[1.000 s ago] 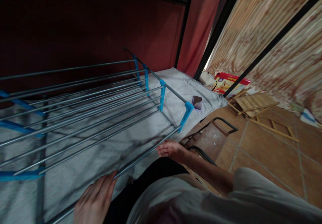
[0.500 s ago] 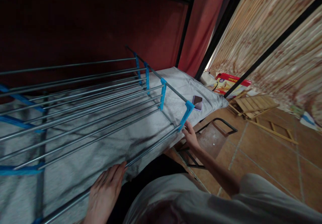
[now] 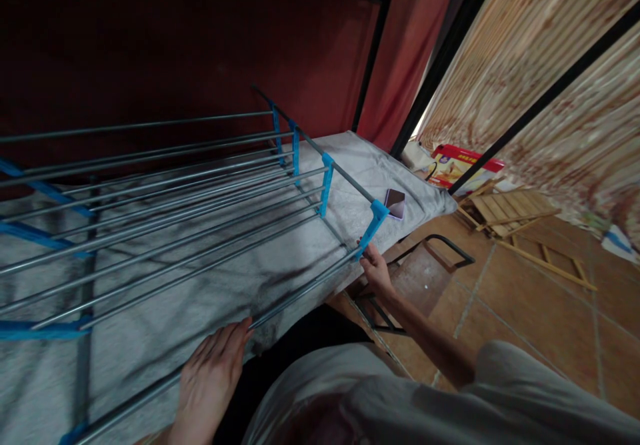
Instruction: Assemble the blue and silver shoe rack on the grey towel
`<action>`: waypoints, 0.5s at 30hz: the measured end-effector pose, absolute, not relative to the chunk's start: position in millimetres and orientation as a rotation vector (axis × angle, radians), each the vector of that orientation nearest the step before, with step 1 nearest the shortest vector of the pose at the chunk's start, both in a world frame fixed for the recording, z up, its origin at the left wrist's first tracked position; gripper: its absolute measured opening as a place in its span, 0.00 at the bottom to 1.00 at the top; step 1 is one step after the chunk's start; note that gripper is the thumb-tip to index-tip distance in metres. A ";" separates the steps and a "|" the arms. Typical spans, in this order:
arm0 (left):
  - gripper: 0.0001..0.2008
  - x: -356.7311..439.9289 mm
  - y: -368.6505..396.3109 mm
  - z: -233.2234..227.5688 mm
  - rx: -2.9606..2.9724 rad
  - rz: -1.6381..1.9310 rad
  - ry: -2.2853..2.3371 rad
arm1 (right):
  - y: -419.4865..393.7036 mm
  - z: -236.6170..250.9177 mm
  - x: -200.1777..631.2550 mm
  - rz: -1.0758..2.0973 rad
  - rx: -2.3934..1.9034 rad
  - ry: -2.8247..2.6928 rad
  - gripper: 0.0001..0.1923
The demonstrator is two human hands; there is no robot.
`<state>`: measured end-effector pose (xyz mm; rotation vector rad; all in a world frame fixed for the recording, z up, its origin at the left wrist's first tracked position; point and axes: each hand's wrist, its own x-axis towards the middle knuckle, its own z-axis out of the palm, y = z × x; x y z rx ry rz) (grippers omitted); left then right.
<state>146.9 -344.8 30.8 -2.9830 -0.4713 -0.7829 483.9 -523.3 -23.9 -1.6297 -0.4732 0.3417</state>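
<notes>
One rack (image 3: 200, 205) lies on the bed (image 3: 360, 165). Two hands on its near rail: left hand (image 3: 213, 371) fingers flat, extended; right hand (image 3: 376, 273) fingers pinching the blue corner bracket (image 3: 373, 226). One phone (image 3: 395, 203) beyond.

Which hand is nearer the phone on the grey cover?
Right. The right hand grips the rack's corner just below the phone; the left hand rests on the near rail, far off.
</notes>
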 end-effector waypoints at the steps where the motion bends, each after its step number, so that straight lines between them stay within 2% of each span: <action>1: 0.14 146.8 -345.0 30.3 -2.991 -0.783 -0.478 | -523.2 -22.9 483.3 0.354 -1.631 -0.470 0.27; 11: 0.14 146.6 -343.7 25.1 -3.035 -0.761 -0.515 | -520.3 -14.5 481.2 0.347 -1.609 -0.493 0.27; 15: 0.16 145.4 -355.1 27.5 -3.036 -0.585 -0.639 | -533.6 -17.8 468.1 0.285 -1.638 -0.392 0.26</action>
